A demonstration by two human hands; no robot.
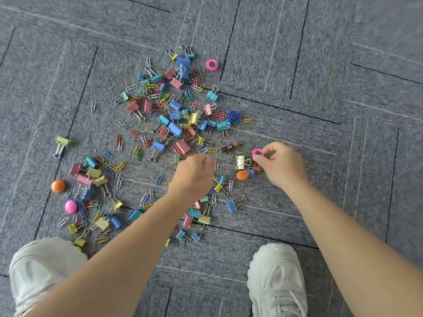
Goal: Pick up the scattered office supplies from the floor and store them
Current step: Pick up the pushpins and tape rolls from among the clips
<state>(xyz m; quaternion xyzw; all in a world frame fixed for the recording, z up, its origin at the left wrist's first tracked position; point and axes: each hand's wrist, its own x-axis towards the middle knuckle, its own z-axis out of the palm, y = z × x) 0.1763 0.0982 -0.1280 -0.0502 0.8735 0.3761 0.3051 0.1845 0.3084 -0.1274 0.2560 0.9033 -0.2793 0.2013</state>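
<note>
Grey carpet (320, 65) made of tiles with dark seams and pale stripes fills my whole view, and my two pale shoes stand on it, the left (43, 268) and the right (278, 282).

Both of my bare arms reach down over the mess. My left hand (194, 177) is curled into a fist, knuckles up, above the middle of the pile; I cannot tell whether anything is inside it. My right hand (282, 167) pinches a pink ring magnet (258, 153) between thumb and fingertips, just above a gold binder clip (240, 161).

I count six round magnets:
- the one I hold
- a second pink ring (211, 64) at the far edge
- a blue ring (234, 116)
- an orange dome (242, 175) near my right hand
- another orange dome (58, 186)
- a pink dome (71, 206) by the left-hand heap

One small brown stick (230, 147) lies near the centre. The coloured binder clips (175, 129) and paper clips (119, 181) are scattered too thickly to count.
</note>
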